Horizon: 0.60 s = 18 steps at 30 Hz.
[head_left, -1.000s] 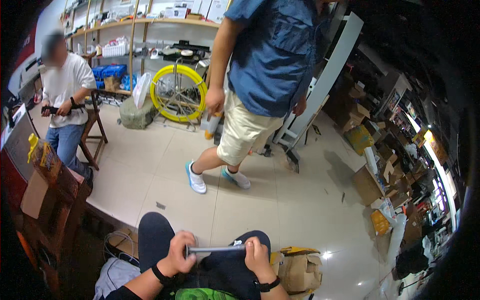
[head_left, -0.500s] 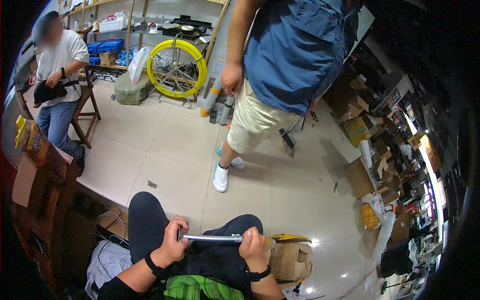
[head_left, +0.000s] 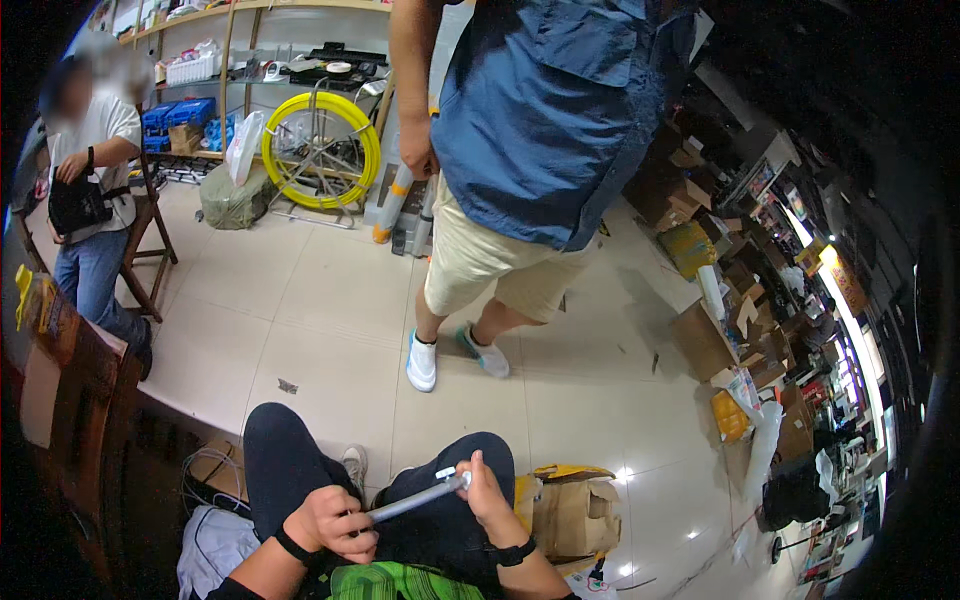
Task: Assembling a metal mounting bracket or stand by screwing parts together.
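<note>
Above my lap I hold a slim silver metal rod [head_left: 415,501], slanted up toward the right. My left hand [head_left: 335,524] is closed round its lower left end, which the fingers hide. My right hand [head_left: 483,492] is closed at its upper right end, thumb pointing up. A small, pale, shiny piece [head_left: 446,473] juts out beside that end; its exact shape is too small to make out. Beneath are my legs in dark trousers [head_left: 290,450] and a green-and-black patterned cloth [head_left: 395,582].
A person in a blue shirt [head_left: 550,130] stands ahead; another in a white top [head_left: 115,125] is at the left. A brown cardboard box [head_left: 570,515] stands by my right knee, a wooden chair [head_left: 95,420] to the left. A yellow cable reel [head_left: 320,150] leans near shelves.
The rod has gone from nearly level to slanted, its left end lower. My left hand has dropped and turned knuckles up. The person in blue has shifted their feet; my view has turned slightly right.
</note>
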Available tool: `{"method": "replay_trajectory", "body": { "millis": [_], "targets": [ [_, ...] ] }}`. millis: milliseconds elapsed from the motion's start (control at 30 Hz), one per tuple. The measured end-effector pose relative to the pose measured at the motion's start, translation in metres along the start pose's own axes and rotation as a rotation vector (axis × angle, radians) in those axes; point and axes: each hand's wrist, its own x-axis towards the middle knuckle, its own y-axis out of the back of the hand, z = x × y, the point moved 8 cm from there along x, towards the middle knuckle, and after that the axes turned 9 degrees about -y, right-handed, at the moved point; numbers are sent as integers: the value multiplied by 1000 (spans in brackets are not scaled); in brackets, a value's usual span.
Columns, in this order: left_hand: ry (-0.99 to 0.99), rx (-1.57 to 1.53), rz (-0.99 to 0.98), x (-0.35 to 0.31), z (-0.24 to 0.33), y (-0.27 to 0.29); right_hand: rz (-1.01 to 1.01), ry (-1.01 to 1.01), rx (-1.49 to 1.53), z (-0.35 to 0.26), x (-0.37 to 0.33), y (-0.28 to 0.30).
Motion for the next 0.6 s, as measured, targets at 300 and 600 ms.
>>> {"method": "replay_trajectory", "body": {
  "millis": [300, 600],
  "targets": [
    [305, -107, 200, -25, -19, -6, 433, 447, -447, -54, -36, 15],
    [404, -202, 219, -15, -33, -9, 552, 612, -498, -67, -44, 22]
  ]
}}
